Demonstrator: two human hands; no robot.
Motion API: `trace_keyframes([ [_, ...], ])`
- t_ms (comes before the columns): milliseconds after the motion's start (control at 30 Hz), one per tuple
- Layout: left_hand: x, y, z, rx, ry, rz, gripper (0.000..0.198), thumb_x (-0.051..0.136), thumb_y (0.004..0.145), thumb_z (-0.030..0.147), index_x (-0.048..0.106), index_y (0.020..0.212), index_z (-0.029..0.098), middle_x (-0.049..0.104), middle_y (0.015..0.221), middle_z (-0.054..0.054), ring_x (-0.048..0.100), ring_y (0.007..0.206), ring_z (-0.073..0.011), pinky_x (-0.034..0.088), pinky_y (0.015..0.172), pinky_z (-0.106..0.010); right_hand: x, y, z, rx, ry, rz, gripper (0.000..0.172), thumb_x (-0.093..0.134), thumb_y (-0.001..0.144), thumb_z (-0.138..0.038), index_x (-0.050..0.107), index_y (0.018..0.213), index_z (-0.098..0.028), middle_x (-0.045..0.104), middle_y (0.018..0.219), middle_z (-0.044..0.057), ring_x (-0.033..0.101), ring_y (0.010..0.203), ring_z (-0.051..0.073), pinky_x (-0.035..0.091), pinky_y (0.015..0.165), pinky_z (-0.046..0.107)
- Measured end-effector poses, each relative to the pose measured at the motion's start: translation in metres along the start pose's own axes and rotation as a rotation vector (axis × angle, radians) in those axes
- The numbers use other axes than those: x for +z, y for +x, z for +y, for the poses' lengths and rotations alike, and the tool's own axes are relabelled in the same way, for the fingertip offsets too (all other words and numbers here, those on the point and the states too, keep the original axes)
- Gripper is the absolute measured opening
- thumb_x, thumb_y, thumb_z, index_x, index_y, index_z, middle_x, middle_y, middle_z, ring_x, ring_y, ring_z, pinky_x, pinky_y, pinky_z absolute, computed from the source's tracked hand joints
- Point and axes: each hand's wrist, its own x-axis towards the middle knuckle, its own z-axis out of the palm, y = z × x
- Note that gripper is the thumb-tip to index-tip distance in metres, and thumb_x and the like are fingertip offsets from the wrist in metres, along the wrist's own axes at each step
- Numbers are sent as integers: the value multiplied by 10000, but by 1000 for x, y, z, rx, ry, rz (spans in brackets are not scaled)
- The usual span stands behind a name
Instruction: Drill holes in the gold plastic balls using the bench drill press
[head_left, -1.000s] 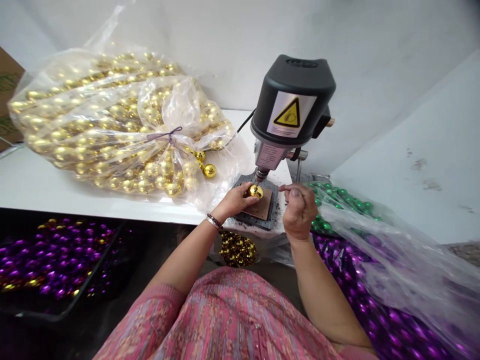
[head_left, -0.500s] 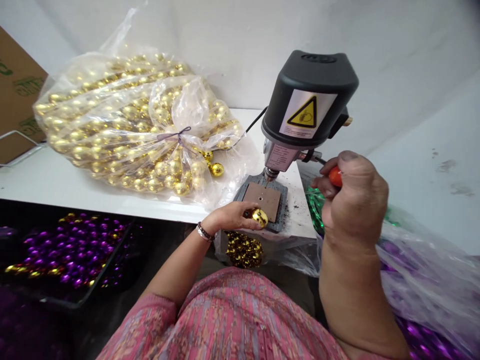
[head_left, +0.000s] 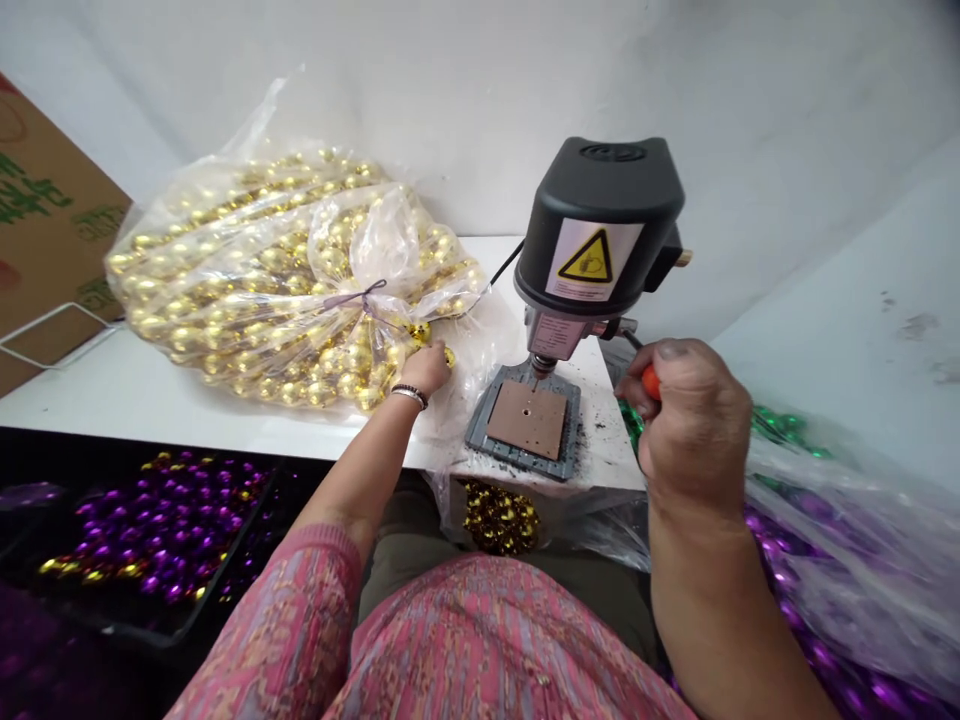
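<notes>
Left hand (head_left: 424, 368) stretched out over the glossy white table (head_left: 150, 395), fingers (head_left: 442, 357) curled low at the foot of the clear plastic bag (head_left: 292, 285). Fingertips half hidden among round, mirror-shiny gold balls (head_left: 420, 332) and crinkled film, so no telling whether closed on anything. Bead bracelet (head_left: 409, 396) around that wrist, pink patterned sleeve (head_left: 285, 610) farther up the arm. Right hand (head_left: 694, 425) clamped around a stubby orange-handled tool (head_left: 651, 381), thin dark shaft angled up toward the side of the bench drill (head_left: 598, 225), knuckles just past the table's right edge.

Between the two hands, well apart, the drill's rough grey base (head_left: 480, 432) with a flat brown pad (head_left: 526, 420) on top, one small round hole near the pad's middle, right under the chuck (head_left: 542, 364). Dark shavings (head_left: 592, 425) scattered beside the base. Matte black drill housing, rounded on top, with a yellow triangle label (head_left: 585, 258).

Past the straight front edge of the table, a heap of gold balls (head_left: 499, 518) in film low down, a dark tray of purple balls (head_left: 157, 525) to the left, and green balls (head_left: 780, 428) and purple balls (head_left: 825, 610) under plastic to the right. Cardboard box (head_left: 45, 220) at far left.
</notes>
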Motion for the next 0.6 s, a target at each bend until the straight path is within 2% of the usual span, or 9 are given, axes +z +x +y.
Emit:
trace_keyframes([
  [100, 5, -7, -1, 27, -102, 20, 408, 636, 819, 235, 611, 1205, 106, 706, 1118, -203, 666, 1060, -320, 492, 895, -391, 3, -2, -1, 59, 22, 55, 364, 543, 887, -483, 566, 670, -192, 458, 560, -32, 454, 557, 94, 378, 551, 267],
  [200, 10, -23, -4, 157, -563, -28, 486, 658, 807, 355, 585, 1236, 140, 699, 1117, -124, 654, 1020, -244, 508, 857, -333, 4, -4, -1, 57, 22, 56, 368, 548, 877, -501, 580, 680, -192, 471, 572, -32, 454, 570, 94, 397, 581, 271],
  [300, 14, -40, -3, 286, -976, -171, 511, 654, 786, 382, 549, 1235, 161, 681, 1104, -79, 636, 978, -188, 511, 795, -282, 5, -5, 0, 47, 27, 66, 376, 545, 878, -501, 572, 664, -193, 460, 555, -32, 445, 558, 93, 357, 554, 268],
  [367, 15, -49, 2, 328, -1066, -245, 507, 696, 745, 346, 538, 1192, 165, 676, 1070, -67, 625, 957, -172, 508, 788, -273, 6, -4, -1, 53, 43, 77, 381, 553, 876, -500, 567, 652, -191, 448, 545, -34, 441, 553, 91, 346, 551, 267],
  [500, 18, -60, 17, 393, -1079, -334, 551, 740, 712, 317, 525, 1195, 164, 671, 1057, -60, 620, 936, -156, 512, 809, -269, 6, -4, -4, 57, 66, 61, 395, 560, 879, -511, 567, 657, -185, 447, 559, -40, 421, 545, 79, 354, 572, 267],
  [600, 21, -66, 27, 338, -1139, -361, 553, 668, 777, 364, 513, 1278, 184, 655, 1146, -84, 637, 974, -176, 536, 788, -284, 4, -4, -7, 58, 58, 31, 412, 549, 886, -535, 548, 666, -187, 440, 574, -48, 412, 539, 69, 347, 573, 261],
])
